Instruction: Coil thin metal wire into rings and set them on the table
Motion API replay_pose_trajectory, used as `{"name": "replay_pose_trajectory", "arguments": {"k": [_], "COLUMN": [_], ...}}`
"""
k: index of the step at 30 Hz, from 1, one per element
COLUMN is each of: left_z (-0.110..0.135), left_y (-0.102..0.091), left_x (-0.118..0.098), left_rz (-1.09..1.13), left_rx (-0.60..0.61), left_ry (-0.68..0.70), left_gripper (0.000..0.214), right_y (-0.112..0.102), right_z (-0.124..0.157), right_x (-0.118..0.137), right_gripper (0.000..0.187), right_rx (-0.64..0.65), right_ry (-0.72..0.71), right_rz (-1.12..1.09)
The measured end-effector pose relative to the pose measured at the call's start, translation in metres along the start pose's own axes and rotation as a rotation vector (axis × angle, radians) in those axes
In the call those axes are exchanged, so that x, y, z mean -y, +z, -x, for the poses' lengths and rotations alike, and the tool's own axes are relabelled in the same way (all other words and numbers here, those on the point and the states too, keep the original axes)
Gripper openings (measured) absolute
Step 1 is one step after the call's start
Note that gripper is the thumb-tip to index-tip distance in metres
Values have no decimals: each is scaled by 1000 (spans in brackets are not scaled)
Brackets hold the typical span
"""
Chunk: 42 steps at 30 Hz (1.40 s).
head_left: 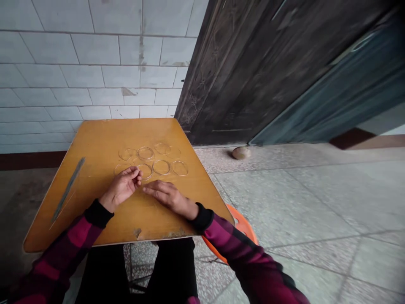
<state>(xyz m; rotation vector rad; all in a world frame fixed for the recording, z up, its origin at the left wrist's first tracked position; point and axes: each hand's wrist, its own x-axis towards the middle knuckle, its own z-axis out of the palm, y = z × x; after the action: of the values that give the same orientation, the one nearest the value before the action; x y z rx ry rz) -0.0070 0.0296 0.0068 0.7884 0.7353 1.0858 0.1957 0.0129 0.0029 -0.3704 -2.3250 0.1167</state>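
Eight thin wire rings (pixel 161 167) lie flat on a honey-yellow wooden surface (pixel 177 135), in two loose rows of four near its far edge and centre. The wire is fine and pale with a faint golden shine, and each ring is a plain, slightly uneven hoop. In the back row the two rightmost rings overlap, and the others sit just beside one another. The leftmost ring of the front row is partly covered by the left hand (pixel 122 188).

The hands are apart but close together, near the middle of the surface. The left hand's fingers (pixel 135 172) are drawn together just beside the second ring of the front row; whether they pinch any wire, I cannot tell. The right hand (pixel 169 196) lies flat and open, its fingertips pointing toward the left hand.

A long, narrow dark metal strip (pixel 67 190) lies slantwise near the surface's left edge. The near edge is chipped. Red-and-black checked sleeves (pixel 76 232) with black cuffs run in from below. Beyond the surface stand a tiled wall (pixel 95 63) and a dark carved wooden door (pixel 240 71). A stone (pixel 241 153) sits on the terrazzo floor (pixel 316 202), and an orange plastic stool (pixel 242 226) shows beneath the right arm.
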Motion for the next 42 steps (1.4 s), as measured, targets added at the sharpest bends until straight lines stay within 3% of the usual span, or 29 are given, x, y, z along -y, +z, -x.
{"name": "replay_pose_trajectory", "arguments": {"k": [3, 7, 9, 12, 18, 22, 26, 31, 42], "left_z": [-3, -1, 2, 9, 22, 23, 23, 23, 21], "left_y": [0, -6, -7, -4, 5, 3, 3, 4, 3], "left_x": [5, -5, -13, -21, -6, 9, 12, 10, 6], "left_rz": [119, 342, 474, 603, 559, 492, 464, 418, 261], "left_rx": [-51, -143, -153, -151, 78, 237, 293, 319, 382], "left_ry": [-67, -72, -37, -1, -90, -122, -121, -136, -137], "left_gripper": [14, 11, 21, 34, 22, 15, 20, 30, 41], "right_y": [-9, -14, -13, -9, 4, 8, 8, 7, -6], "right_z": [-3, -4, -2, 3, 5, 0, -2, 0, -8], "right_x": [3, 4, 2, -5, -10, -4, -2, -5, -10], "right_gripper": [31, 23, 20, 16, 42, 45, 52, 44, 37], "right_rx": [21, 35, -17, -146, -430, -444, -393, -325, -57], "right_ry": [63, 111, 125, 303, 746, 793, 757, 738, 917], "right_rz": [-105, -312, -548, -960, -1552, -1798, -1879, -1912, -1803]}}
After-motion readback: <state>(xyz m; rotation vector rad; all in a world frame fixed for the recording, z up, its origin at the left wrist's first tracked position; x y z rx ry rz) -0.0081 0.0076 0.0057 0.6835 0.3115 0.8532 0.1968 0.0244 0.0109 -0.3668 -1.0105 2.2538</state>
